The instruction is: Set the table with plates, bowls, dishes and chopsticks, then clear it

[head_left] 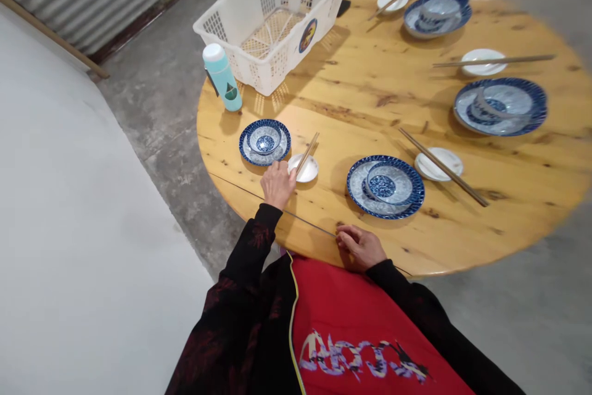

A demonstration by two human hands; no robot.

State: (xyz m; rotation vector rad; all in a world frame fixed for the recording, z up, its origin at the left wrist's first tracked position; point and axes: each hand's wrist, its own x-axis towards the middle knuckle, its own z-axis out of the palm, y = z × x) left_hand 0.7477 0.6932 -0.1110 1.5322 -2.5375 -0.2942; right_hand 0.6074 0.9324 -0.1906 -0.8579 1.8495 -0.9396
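My left hand (277, 183) reaches over the round wooden table (370, 111) and its closed fingers touch the rim of a small white saucer (306, 169). A pair of chopsticks (308, 153) lies across that saucer. Just beyond the hand sits a blue patterned plate with a small bowl on it (264, 141). My right hand (359, 246) rests on the near table edge with its fingers curled under, holding nothing that I can see. A larger blue plate with a bowl (385, 186) lies just beyond it.
A white plastic basket (277, 19) stands at the far left of the table, with a teal bottle (222, 77) beside it. Two more blue plate settings (500, 105) (437, 12) with white saucers and chopsticks (443, 167) lie at the right. Concrete floor surrounds the table.
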